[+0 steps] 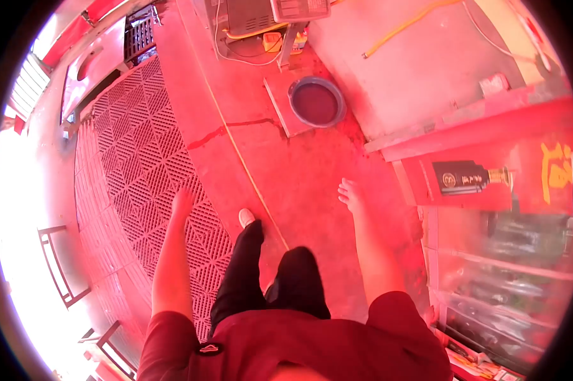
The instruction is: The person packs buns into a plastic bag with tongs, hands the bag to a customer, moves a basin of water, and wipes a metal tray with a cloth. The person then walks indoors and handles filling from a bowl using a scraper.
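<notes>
My left hand (182, 202) hangs in the air in front of me, over the edge of a slatted floor mat (140, 133). Its fingers blur together, and I cannot make out whether they are curled; no object shows in it. On the other side, my right hand (350, 194) is held out above the smooth floor (299, 184), fingers apart and holding nothing. Neither hand touches anything visible. Ahead, between the two hands, a round dark basin (342, 101) rests on a low slab (279, 105); what fills it looks dark.
A glass-fronted cabinet (509, 267) with a bottle picture on its panel stands close on my right. A yellow hose (407, 28) lies ahead right. A metal-legged stand (291, 47) and a yellow container (272, 42) are beyond the basin. Metal frames (64, 267) line the left.
</notes>
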Demonstrator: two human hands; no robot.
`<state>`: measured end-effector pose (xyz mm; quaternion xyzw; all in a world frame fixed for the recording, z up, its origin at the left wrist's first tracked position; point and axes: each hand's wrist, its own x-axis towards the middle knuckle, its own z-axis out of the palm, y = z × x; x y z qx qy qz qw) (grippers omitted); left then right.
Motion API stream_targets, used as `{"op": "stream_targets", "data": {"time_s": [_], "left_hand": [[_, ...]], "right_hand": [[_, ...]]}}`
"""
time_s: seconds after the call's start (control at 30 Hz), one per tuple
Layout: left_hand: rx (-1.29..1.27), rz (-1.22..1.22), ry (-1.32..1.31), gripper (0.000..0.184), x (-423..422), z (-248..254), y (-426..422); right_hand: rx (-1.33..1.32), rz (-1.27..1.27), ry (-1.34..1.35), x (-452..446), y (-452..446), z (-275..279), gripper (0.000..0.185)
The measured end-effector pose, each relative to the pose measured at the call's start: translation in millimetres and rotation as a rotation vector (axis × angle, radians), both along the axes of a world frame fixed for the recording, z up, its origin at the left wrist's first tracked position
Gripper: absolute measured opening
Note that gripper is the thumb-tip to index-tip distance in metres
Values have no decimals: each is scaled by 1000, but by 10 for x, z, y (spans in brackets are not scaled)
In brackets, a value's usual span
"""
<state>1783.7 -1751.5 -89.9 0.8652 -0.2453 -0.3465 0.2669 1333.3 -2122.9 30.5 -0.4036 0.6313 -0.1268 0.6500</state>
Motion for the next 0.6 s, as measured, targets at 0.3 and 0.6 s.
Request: {"op": "stream_targets", "data": {"time_s": [0.3, 0.6], "left_hand": [[-184, -108, -12, 39, 64, 1076, -4097], [41, 104, 87, 56, 227, -684, -5610]], "right_hand": [[140, -177, 25, 208, -2251, -880, 75], [296, -289, 226, 1210, -3904, -2176, 95]]}}
